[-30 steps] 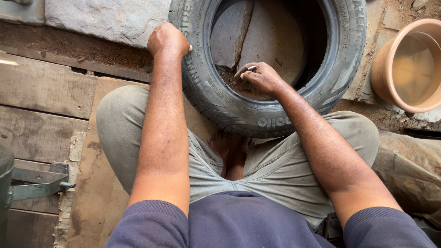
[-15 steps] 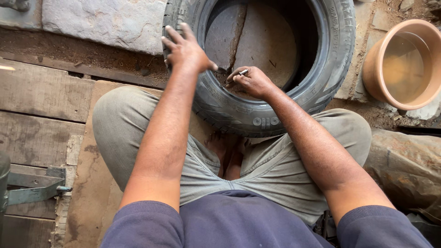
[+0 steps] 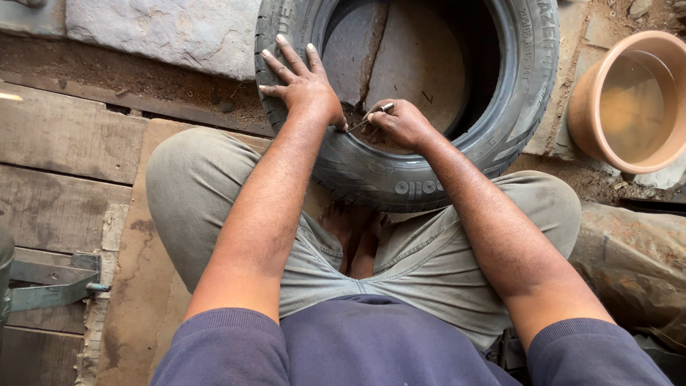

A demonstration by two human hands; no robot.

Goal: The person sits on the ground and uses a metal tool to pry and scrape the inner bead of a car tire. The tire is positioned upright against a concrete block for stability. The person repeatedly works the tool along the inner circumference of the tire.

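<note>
A black car tyre (image 3: 407,179) lies flat on the ground in front of my crossed legs. My left hand (image 3: 300,82) rests on its near left sidewall, palm down with the fingers spread, holding nothing. My right hand (image 3: 400,121) is closed around a thin metal tool (image 3: 371,118) whose tip points left along the tyre's inner rim, close to my left wrist. Stone slabs show through the tyre's hole.
A terracotta-coloured basin (image 3: 629,100) stands to the right of the tyre. A grey stone block (image 3: 164,32) lies at the upper left. Worn wooden planks (image 3: 64,171) cover the left side, with a metal bracket (image 3: 50,289) at the lower left.
My left hand has moved right along the tyre and opened from a curled grip to spread fingers. The view has shifted slightly. My right hand has kept the tool at the inner rim.
</note>
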